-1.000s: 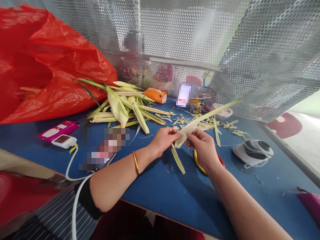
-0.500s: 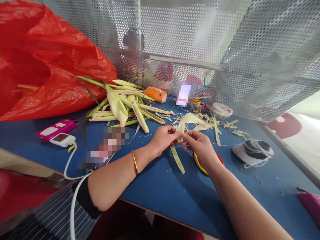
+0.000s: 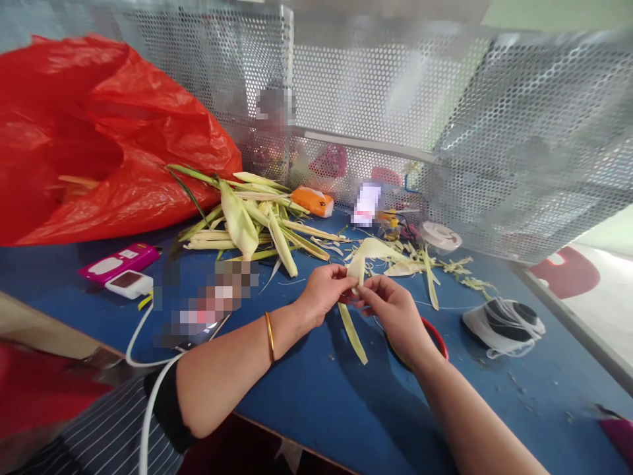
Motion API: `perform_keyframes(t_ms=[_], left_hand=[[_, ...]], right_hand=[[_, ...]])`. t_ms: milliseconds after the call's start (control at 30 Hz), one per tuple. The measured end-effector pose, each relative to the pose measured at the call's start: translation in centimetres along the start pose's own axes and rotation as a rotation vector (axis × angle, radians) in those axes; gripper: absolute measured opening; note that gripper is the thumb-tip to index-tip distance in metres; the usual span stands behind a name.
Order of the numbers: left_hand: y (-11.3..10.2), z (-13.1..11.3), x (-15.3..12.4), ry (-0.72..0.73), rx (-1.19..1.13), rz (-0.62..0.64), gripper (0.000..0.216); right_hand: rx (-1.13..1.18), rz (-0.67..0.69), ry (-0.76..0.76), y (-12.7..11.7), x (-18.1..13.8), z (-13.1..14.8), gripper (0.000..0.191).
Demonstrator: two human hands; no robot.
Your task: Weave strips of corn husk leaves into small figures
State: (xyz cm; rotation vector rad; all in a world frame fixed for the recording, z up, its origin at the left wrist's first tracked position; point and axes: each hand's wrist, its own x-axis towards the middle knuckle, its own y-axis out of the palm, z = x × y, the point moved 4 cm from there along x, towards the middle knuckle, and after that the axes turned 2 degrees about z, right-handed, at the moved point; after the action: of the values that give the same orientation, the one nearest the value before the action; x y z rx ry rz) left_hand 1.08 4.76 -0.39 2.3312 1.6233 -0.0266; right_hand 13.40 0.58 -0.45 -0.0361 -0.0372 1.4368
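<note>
My left hand [image 3: 326, 290] pinches one edge of a pale corn husk [image 3: 360, 265] above the blue table. Close beside it, my right hand [image 3: 388, 303] has its thumb and fingers closed on the lower end of the same husk. The husk bends over at the top and trails off to the right. A narrow green husk strip [image 3: 353, 335] lies on the table just below the hands. Under my right wrist, a round red-rimmed thing [image 3: 438, 338] is partly hidden. Several husk scraps [image 3: 428, 277] lie behind my right hand.
A pile of corn husks [image 3: 240, 224] lies by a big red plastic bag [image 3: 148, 145]. An orange tissue pack [image 3: 312, 201], a propped phone [image 3: 366, 204], a tape roll [image 3: 440, 236] and wound white string [image 3: 504, 324] stand about. A white cable [image 3: 148, 409] crosses at left. Perforated panels [image 3: 361, 86] rise behind.
The whole scene sits slightly lower in view, as the camera has tilted up. Both hands keep their pinch on the husk with little movement.
</note>
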Motion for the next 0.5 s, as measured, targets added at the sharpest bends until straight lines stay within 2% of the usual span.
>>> perform_keyframes(t_ms=[100,167,200,267,333,400,500], left_hand=[[0.1,0.3,0.1,-0.016,0.031,0.011,0.006],[-0.3,0.2,0.3,0.034,0.059,-0.091,0.006],[-0.6,0.0,0.3,0.091,0.091,-0.151,0.009],[-0.9,-0.7,0.0,0.274,0.199,-0.236,0.011],[-0.8,-1.7,-0.7,0.511,0.362,-0.247,0.006],[-0.3,-2.5,-1.7,0.742,0.573,-0.217,0.007],[0.4,-3.5,-2.9,1.078,0.872,-0.181,0.014]], right_hand=[[-0.044,-0.039,-0.019,-0.5,0.2,-0.6,0.029],[-0.207,-0.12,-0.067,-1.4,0.3,-0.4,0.021],[-0.369,-0.189,-0.121,-2.1,0.3,0.0,0.016],[-0.783,-0.353,-0.27,-3.3,0.1,1.5,0.009],[-1.077,-0.478,-0.403,-4.1,-0.2,3.0,0.011],[-1.116,-0.515,-0.484,-4.7,-0.5,3.8,0.016],[-0.989,-0.456,-0.574,-4.8,-0.6,3.9,0.02]])
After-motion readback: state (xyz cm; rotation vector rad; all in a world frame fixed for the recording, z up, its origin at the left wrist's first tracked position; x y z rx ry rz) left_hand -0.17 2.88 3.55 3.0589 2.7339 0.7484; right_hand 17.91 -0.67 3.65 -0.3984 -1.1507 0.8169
